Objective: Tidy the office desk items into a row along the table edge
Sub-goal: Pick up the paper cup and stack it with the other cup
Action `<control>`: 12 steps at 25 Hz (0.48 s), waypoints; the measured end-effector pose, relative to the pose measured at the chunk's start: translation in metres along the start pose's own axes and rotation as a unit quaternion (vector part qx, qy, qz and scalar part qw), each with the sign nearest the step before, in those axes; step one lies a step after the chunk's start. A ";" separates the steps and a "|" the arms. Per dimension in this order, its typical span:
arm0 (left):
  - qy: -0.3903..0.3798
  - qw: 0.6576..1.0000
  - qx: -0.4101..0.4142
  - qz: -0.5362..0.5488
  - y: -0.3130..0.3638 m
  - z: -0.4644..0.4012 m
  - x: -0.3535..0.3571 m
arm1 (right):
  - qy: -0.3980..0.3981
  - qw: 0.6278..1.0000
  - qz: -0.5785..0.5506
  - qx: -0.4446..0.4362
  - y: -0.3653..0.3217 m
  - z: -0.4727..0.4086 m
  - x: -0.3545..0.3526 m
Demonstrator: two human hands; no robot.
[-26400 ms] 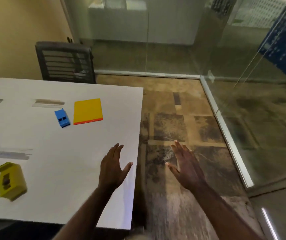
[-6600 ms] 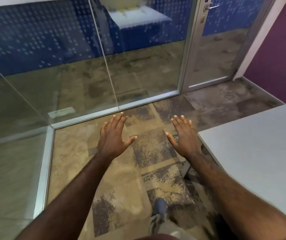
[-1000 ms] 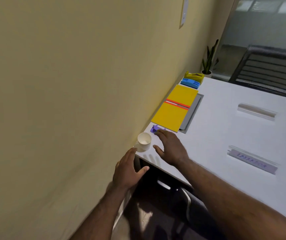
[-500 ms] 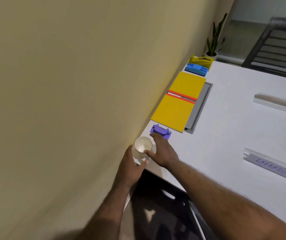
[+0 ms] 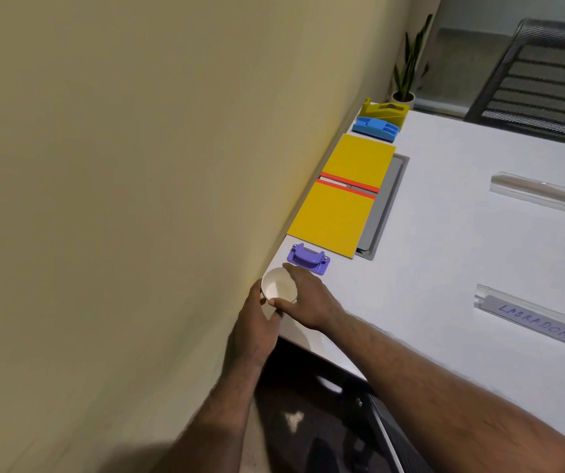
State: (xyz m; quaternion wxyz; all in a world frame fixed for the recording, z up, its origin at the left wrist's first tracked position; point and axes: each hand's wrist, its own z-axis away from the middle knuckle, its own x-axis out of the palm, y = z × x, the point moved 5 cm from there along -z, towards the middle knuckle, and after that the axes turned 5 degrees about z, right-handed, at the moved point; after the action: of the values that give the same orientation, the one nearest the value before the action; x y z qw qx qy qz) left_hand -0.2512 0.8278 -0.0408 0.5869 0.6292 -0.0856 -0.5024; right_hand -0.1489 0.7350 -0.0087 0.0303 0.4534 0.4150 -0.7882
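A small white paper cup [image 5: 278, 285] stood upright at the near corner of the white tabletop [image 5: 445, 268], hard by the edge that ran along the cream wall [image 5: 137, 165]. Both hands held it. The right hand [image 5: 308, 302] curled over it from the table side, fingers round the far rim and thumb against the near one. The left hand [image 5: 255, 324] came up from below the near edge and wrapped the cup's wall side, its fingers mostly hidden behind the cup.

Just beyond the cup, along the same wall edge, lay a small purple plastic clip-like piece [image 5: 308, 259], close to the right fingertips; whether they touched it I could not tell. Next in line lay two flat yellow pads with red strips [image 5: 346, 196], end to end, partly covering a grey recessed panel [image 5: 381, 206] in the tabletop. Past them sat a blue plastic piece [image 5: 375, 128], and at the far corner a yellow plastic holder [image 5: 385, 112].

Out in the middle of the tabletop, well apart from the row, lay two clear acrylic name holders: the nearer one [image 5: 533, 322] with a handwritten label, the farther one [image 5: 537, 192] with a brownish strip inside. Beyond the far edge stood a potted green plant [image 5: 407, 73] and a dark mesh chair [image 5: 540, 76].
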 end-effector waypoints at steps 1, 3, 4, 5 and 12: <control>0.002 1.000 0.014 0.002 0.007 0.006 -0.003 | 0.009 1.000 0.000 -0.001 -0.003 0.007 -0.007; 0.003 0.998 0.049 0.024 0.024 0.020 -0.009 | 0.026 1.000 -0.004 -0.001 -0.011 0.027 -0.022; 0.005 0.997 0.067 0.036 0.032 0.029 -0.014 | 0.035 0.999 -0.008 0.001 -0.017 0.040 -0.029; 0.010 0.996 0.083 0.045 0.041 0.039 -0.021 | 0.046 0.999 -0.009 0.000 -0.024 0.055 -0.039; 0.020 0.982 0.167 0.080 0.101 0.124 -0.067 | 0.157 0.988 0.008 0.004 -0.080 0.166 -0.095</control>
State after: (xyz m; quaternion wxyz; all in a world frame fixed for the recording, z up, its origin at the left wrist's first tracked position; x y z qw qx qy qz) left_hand -0.3255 0.7642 0.1021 0.5129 0.7194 -0.2069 -0.4202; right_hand -0.2420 0.6428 0.1525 -0.0309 0.5748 0.4075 -0.7090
